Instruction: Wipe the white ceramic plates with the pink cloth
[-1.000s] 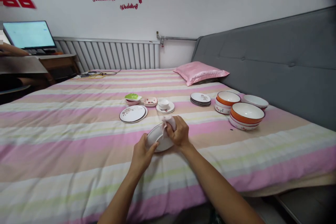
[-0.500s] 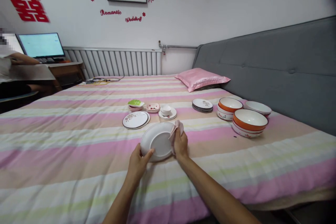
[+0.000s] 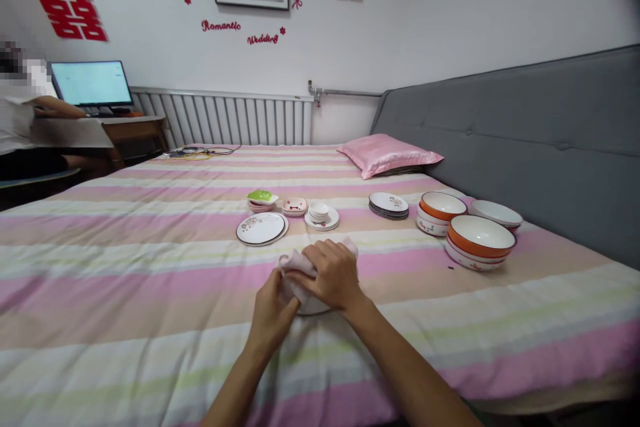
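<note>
My left hand [image 3: 273, 312] is closed on the left edge of a white plate [image 3: 315, 305], of which only the lower part shows. A pale pink cloth [image 3: 294, 263] covers much of the plate. My right hand [image 3: 334, 273] is closed on the cloth and presses it over the plate, its fingers close to my left hand. Just beyond lie a pair of flat plates with a dark rim and floral print [image 3: 260, 228], and small white bowls [image 3: 319, 212] stacked on white saucers [image 3: 330, 220].
Farther left sits a green leaf-shaped dish [image 3: 262, 197] beside a small pink dish [image 3: 295, 207]. To the right are stacked dark-rimmed plates [image 3: 389, 204] and orange-and-white bowls [image 3: 481, 240]. A pink pillow [image 3: 390, 155] lies near the grey headboard [image 3: 510, 120]. A person [image 3: 20, 123] sits by a monitor.
My right hand has carried the cloth leftward from the plate's right edge across its face. The plate is now mostly hidden. The view has shifted slightly.
</note>
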Tool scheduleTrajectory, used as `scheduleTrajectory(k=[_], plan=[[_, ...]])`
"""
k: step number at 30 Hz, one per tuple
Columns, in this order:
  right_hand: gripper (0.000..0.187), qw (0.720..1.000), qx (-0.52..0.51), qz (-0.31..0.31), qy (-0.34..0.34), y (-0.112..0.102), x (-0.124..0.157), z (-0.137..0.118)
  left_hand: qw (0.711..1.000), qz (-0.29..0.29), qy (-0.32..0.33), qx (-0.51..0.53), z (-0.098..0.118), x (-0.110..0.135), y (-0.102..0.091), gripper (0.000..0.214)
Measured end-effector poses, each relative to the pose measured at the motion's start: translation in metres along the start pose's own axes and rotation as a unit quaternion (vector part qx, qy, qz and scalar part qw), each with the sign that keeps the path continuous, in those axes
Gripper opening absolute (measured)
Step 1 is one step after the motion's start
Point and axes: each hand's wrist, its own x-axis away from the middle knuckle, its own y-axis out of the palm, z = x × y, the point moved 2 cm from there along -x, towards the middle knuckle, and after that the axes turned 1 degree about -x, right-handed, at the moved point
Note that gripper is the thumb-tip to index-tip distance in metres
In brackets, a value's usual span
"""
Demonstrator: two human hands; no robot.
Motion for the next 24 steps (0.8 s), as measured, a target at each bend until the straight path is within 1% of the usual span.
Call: scheduleTrajectory(k=[3,7,10,12,14,16,18,21,23,24], plan=[[0.048,1.000,0.006,-0.007,-0.027,0.001,0.001,-0.004,0.999,-0.014,-0.012,-0.036,0.002,-0.001,-0.003,0.019],[0.046,0.999,-0.013,0.026,-0.014,0.004,0.005,0.007,0.999,-0.045,0.010,-0.018,0.008,-0.003,0.000,0.023],[0.038,0.995,-0.057,0.065,0.044,0.010,0.012,0.021,0.997,-0.052,0.008,-0.051,0.012,-0.004,0.001,0.019],[0.034,0.987,-0.090,0.088,0.101,0.015,0.019,0.030,0.996,-0.050,-0.010,-0.073,0.012,-0.005,0.000,0.021],[0.032,0.973,-0.125,0.101,0.163,0.022,0.027,0.036,0.996,-0.042,-0.024,-0.074,0.012,-0.006,-0.001,0.025],[0.030,0.953,-0.168,0.105,0.229,0.029,0.035,0.041,0.997,-0.033,-0.033,-0.057,0.011,-0.006,-0.003,0.026],[0.031,0.923,-0.222,0.112,0.295,0.037,0.042,0.044,0.998,-0.025,-0.045,-0.039,0.008,-0.007,-0.004,0.027],[0.038,0.857,-0.305,0.132,0.395,0.048,0.053,0.043,0.996,-0.022,-0.073,-0.036,0.001,-0.007,-0.006,0.031],[0.043,0.810,-0.338,0.121,0.464,0.056,0.059,0.041,0.995,-0.023,-0.092,-0.035,-0.005,-0.008,-0.008,0.033],[0.045,0.791,-0.347,0.109,0.492,0.059,0.061,0.039,0.994,-0.021,-0.099,-0.033,-0.007,-0.008,-0.010,0.034]])
